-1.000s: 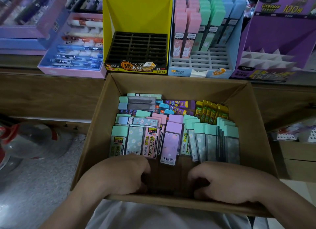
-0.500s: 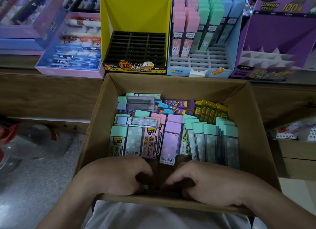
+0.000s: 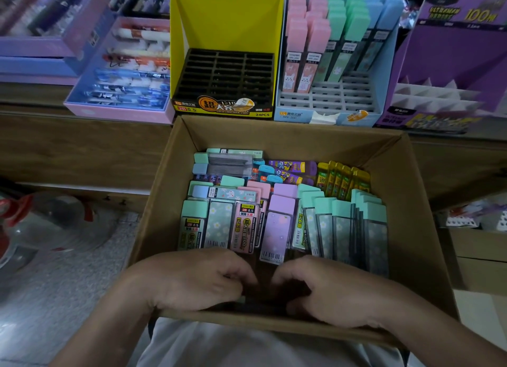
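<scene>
Likely light, stiff, slick cases (image 3: 245, 227): pinch across narrow edges. Left hand (image 3: 197, 279), right hand (image 3: 337, 292) curled close together; grip hidden.

Your view is dim and soft throughout. Deepest shadow pools at bottom centre, inside the cardboard box (image 3: 411, 229) between your left hand (image 3: 192, 279) and right hand (image 3: 337, 292), swallowing the fingertips. Upper corners and the left edge smear into blur; the wooden shelf (image 3: 68, 147) bows with wide-angle distortion.
</scene>
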{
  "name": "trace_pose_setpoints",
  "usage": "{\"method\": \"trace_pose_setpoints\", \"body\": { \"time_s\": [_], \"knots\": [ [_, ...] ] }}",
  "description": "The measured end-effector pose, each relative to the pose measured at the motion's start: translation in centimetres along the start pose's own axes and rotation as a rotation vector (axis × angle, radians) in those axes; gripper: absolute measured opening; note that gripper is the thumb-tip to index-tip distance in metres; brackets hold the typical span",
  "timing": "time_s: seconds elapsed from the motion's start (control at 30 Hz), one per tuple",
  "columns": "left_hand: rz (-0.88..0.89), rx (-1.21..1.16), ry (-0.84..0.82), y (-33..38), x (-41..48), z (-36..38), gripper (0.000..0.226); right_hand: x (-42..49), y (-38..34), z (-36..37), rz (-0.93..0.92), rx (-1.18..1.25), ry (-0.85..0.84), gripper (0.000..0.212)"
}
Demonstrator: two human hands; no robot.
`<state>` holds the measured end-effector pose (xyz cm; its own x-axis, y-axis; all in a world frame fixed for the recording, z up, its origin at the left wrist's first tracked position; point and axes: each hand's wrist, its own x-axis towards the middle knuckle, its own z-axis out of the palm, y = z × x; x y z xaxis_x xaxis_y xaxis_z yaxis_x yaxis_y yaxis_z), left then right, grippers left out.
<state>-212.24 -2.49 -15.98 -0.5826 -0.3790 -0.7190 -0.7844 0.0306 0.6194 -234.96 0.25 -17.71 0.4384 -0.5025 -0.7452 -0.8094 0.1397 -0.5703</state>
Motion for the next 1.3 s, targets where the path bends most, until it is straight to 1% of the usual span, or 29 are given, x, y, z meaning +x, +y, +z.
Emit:
{"method": "trace_pose_setpoints", "body": {
  "time_s": [0.1,0.23,0.37,0.43,0.5,0.6,0.63,0.7,0.77,0.8,0.9,0.97,1.03,1.1,1.13,1.23,1.3],
  "knots": [
    [0.024,-0.079,0.007,0.2,-0.1,0.1,0.041,-0.2,0.3,0.1,0.003,0.038,0.001,0.023],
    [-0.014,-0.181,0.061,-0.1,0.0,0.4,0.046,-0.3,0.6,0.2,0.010,0.104,-0.039,0.024],
    [-0.026,-0.218,0.110,-0.2,0.1,0.6,0.045,-0.4,0.3,0.3,-0.012,0.231,-0.120,0.032],
    [-0.033,-0.230,0.135,-0.3,0.2,0.6,0.039,-0.5,0.2,0.1,-0.034,0.206,-0.124,0.027],
    [-0.021,-0.216,0.140,-0.3,0.2,0.6,0.034,-0.7,0.0,-0.2,-0.059,0.156,-0.133,0.024],
    [0.034,-0.158,0.064,-0.4,0.0,0.4,0.025,-0.9,-0.1,-0.4,-0.078,0.095,-0.136,0.026],
    [0.045,-0.146,0.041,-0.4,-0.1,0.4,0.026,-0.9,0.0,-0.4,-0.081,0.086,-0.127,0.027],
    [0.052,-0.069,0.035,-0.3,0.0,0.4,0.026,-0.8,0.2,-0.3,-0.088,0.137,-0.107,0.026],
    [0.051,0.033,0.059,-0.1,0.1,0.5,0.021,-0.8,0.3,-0.3,-0.086,0.228,-0.083,0.025],
    [0.047,0.050,0.071,0.0,0.1,0.5,0.021,-0.7,0.4,-0.3,-0.079,0.264,-0.072,0.025],
    [0.006,0.044,0.092,-0.2,0.2,0.5,0.029,-0.7,0.6,-0.3,-0.077,0.310,-0.076,0.024],
    [-0.018,0.066,0.098,-0.3,0.2,0.6,0.031,-0.6,0.5,-0.2,-0.099,0.304,-0.105,0.030],
    [-0.015,0.069,0.102,-0.5,0.2,0.6,0.029,-0.4,0.5,0.0,-0.093,0.312,-0.093,0.036],
    [0.011,-0.002,0.121,-1.0,0.4,0.6,0.027,-0.2,0.7,0.1,-0.084,0.327,-0.061,0.032],
    [0.020,-0.077,0.145,-1.2,0.5,0.7,0.026,-0.2,0.8,0.1,-0.081,0.347,-0.056,0.028],
    [0.066,-0.412,0.309,-1.3,0.9,0.9,0.016,-0.2,1.2,-0.2,-0.103,0.512,-0.056,0.018],
    [0.125,-0.613,0.427,-1.1,1.0,0.7,0.014,-0.2,1.1,-0.5,-0.124,0.637,-0.014,0.015]
  ]
}}
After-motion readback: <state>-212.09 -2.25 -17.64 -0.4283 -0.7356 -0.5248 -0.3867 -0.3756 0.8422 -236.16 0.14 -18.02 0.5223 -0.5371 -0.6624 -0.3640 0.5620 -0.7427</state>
